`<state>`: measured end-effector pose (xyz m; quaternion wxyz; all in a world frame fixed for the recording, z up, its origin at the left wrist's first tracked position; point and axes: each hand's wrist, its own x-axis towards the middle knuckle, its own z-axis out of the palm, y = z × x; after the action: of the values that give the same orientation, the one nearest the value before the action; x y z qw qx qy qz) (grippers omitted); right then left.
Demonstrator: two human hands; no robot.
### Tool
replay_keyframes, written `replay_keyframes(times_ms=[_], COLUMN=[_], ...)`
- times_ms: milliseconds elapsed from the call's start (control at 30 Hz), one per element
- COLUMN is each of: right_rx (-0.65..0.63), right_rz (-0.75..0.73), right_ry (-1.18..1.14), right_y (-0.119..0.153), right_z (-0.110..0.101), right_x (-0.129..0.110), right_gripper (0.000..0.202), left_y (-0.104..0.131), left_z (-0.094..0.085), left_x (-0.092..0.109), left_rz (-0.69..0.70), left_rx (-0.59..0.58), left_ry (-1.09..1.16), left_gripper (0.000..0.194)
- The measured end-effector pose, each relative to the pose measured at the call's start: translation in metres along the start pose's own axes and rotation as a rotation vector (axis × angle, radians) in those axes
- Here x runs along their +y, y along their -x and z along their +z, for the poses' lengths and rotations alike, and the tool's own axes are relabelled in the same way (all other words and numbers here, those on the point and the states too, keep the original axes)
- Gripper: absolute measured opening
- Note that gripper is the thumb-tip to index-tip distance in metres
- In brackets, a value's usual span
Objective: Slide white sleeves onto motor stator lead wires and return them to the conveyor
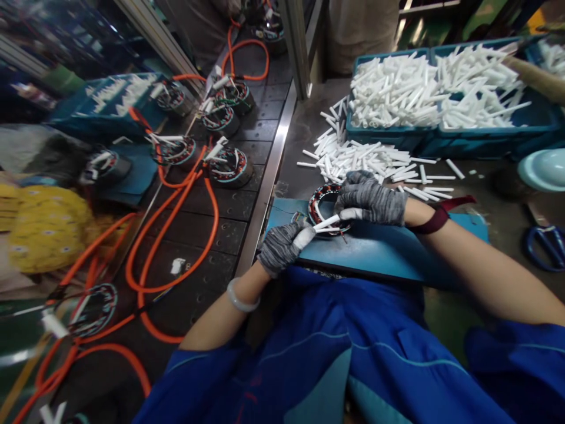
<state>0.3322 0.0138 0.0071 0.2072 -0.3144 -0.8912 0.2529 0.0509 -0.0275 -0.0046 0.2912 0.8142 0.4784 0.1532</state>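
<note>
Both hands wear grey gloves with white fingertips. A white tube (pixel 327 224) spans the gap between them, in front of a ring-shaped wound coil part (pixel 314 206) on the blue mat (pixel 375 250). The tube's left end is pinched by my left hand (pixel 285 244), whose fingers are closed. Closed on the tube's right end is my right hand (pixel 371 199), which also covers the right side of the coil part. Thin wires show at the coil part's left. Loose white tubes (pixel 366 158) lie in a pile just behind it.
Teal bins (pixel 388 138) full of white tubes stand at the back right. Blue-handled scissors (pixel 546 247) and a lidded container (pixel 545 171) are at the right. Left of a metal rail (pixel 276 159), more coil parts (pixel 229 166) and orange cables (pixel 216 218) lie on a dark conveyor.
</note>
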Motion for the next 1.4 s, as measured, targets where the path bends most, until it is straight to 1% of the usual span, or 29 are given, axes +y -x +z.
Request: replay_keyframes(times_ms=[33, 100, 167, 200, 267, 333, 367, 400, 467, 533, 567, 633, 700, 767, 867, 933, 1000, 1033, 1100, 1167, 1200, 1233, 1300, 1400], right_rx=[0.021, 0.013, -0.018, -0.033, -0.017, 0.055, 0.091, 0.122, 0.160, 0.152, 0.145, 0.150, 0.174, 0.203, 0.253, 0.312, 0.340, 0.323, 0.215, 0.104, 0.072, 0.055, 0.066, 0.128], right_rz=[-0.024, -0.026, 0.079, 0.153, 0.276, 0.341, 0.354, 0.357, 0.326, 0.247, 0.201, 0.129, 0.095, 0.091, 0.121, 0.172, 0.252, 0.299, 0.375, 0.391, 0.375, 0.350, 0.303, 0.250], right_ry=[-0.066, -0.259, -0.503, -0.623, -0.793, -0.841, -0.827, -0.797, -0.722, -0.644, -0.597, -0.483, -0.392, -0.373, -0.394, -0.415, -0.496, -0.552, -0.658, -0.705, -0.704, -0.687, -0.605, -0.367], right_y=[-0.001, -0.002, 0.000, 0.002, 0.009, 0.017, 0.022, 0.026, 0.036, 0.042, 0.044, 0.043, 0.037, 0.030, 0.020, 0.015, 0.012, 0.011, 0.010, 0.010, 0.011, 0.011, 0.012, 0.013], right_z=[0.000, 0.004, 0.010, 0.014, 0.019, 0.021, 0.021, 0.020, 0.020, 0.024, 0.027, 0.036, 0.044, 0.050, 0.055, 0.057, 0.058, 0.058, 0.054, 0.048, 0.045, 0.043, 0.042, 0.046], right_x=[-0.003, -0.006, -0.004, -0.003, -0.001, -0.003, -0.006, -0.008, -0.013, -0.015, -0.014, -0.011, -0.007, -0.006, -0.010, -0.014, -0.017, -0.018, -0.015, -0.010, -0.007, -0.006, -0.005, -0.009], right_gripper=[0.043, 0.039, 0.035, 0.035, 0.036, 0.036, 0.035, 0.033, 0.033, 0.036, 0.039, 0.043, 0.046, 0.047, 0.041, 0.035, 0.034, 0.035, 0.039, 0.042, 0.042, 0.042, 0.040, 0.038], left_y=[0.003, 0.006, 0.005, 0.003, -0.003, -0.010, -0.013, -0.015, -0.018, -0.018, -0.018, -0.016, -0.016, -0.017, -0.022, -0.025, -0.025, -0.025, -0.024, -0.024, -0.025, -0.025, -0.027, -0.029], left_z=[-0.003, -0.010, -0.016, -0.018, -0.019, -0.017, -0.015, -0.012, -0.006, -0.001, 0.001, 0.004, 0.006, 0.009, 0.014, 0.016, 0.014, 0.012, 0.006, 0.001, -0.002, -0.004, -0.006, -0.006], left_x=[0.001, 0.003, 0.007, 0.010, 0.018, 0.027, 0.031, 0.034, 0.036, 0.031, 0.027, 0.016, 0.008, 0.005, 0.006, 0.008, 0.009, 0.010, 0.009, 0.008, 0.007, 0.006, 0.005, 0.006], left_rz=[-0.004, -0.018, -0.020, -0.021, -0.014, 0.055, 0.122, 0.194, 0.283, 0.273, 0.249, 0.222, 0.223, 0.234, 0.250, 0.270, 0.299, 0.316, 0.335, 0.344, 0.351, 0.362, 0.385, 0.358], left_rx=[0.014, 0.007, -0.016, -0.004, 0.087, 0.185, 0.194, 0.171, 0.072, -0.013, -0.029, -0.026, -0.007, -0.011, -0.069, -0.111, -0.128, -0.131, -0.131, -0.124, -0.121, -0.120, -0.134, -0.184], left_ry=[0.020, 0.021, -0.069, -0.149, -0.337, -0.448, -0.455, -0.441, -0.406, -0.401, -0.401, -0.384, -0.356, -0.347, -0.373, -0.388, -0.383, -0.374, -0.347, -0.305, -0.280, -0.259, -0.244, -0.328], left_gripper=[0.036, 0.039, 0.040, 0.039, 0.041, 0.048, 0.051, 0.050, 0.041, 0.037, 0.037, 0.038, 0.040, 0.042, 0.041, 0.040, 0.039, 0.038, 0.038, 0.038, 0.039, 0.040, 0.042, 0.039])
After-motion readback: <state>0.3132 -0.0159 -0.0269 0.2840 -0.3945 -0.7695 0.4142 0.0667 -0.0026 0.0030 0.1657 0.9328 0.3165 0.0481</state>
